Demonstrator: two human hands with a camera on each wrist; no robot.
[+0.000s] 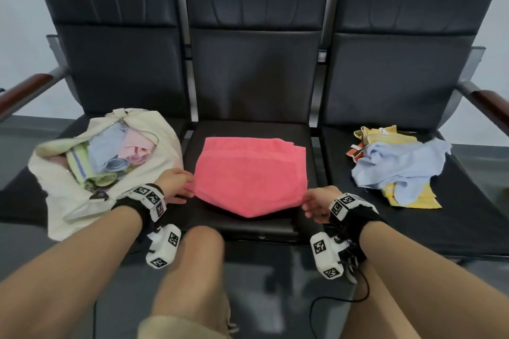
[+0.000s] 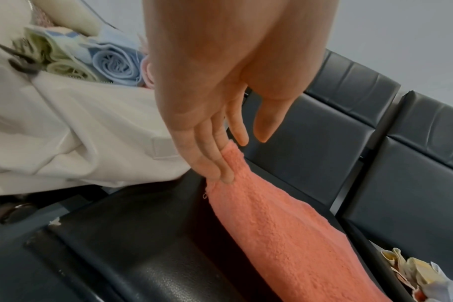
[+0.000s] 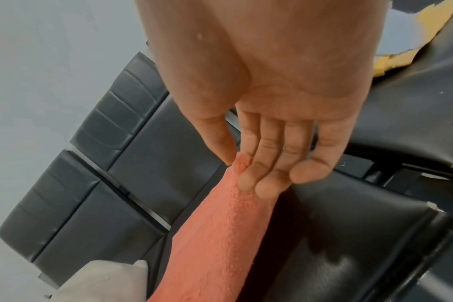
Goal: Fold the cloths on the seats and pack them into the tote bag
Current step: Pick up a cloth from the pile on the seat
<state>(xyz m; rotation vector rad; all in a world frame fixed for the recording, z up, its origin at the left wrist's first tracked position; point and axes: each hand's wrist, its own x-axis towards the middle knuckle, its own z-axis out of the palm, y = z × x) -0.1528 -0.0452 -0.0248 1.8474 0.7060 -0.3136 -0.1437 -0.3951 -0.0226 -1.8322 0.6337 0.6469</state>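
Note:
A pink towel (image 1: 250, 173) lies partly folded on the middle seat, its near edge lifted off the cushion. My left hand (image 1: 176, 183) holds the towel's near left corner (image 2: 233, 161) between its fingers. My right hand (image 1: 316, 202) pinches the near right corner (image 3: 242, 164) between thumb and fingers. The cream tote bag (image 1: 68, 195) sits open on the left seat, holding several rolled and folded cloths (image 1: 110, 154). A loose pile of light blue and yellow cloths (image 1: 399, 165) lies on the right seat.
The three black seats (image 1: 256, 85) have tall backrests. A wooden armrest (image 1: 24, 93) stands at each end of the row. My knees (image 1: 198, 253) are just below the middle seat's front edge. A black cable (image 1: 355, 297) hangs from the right wrist camera.

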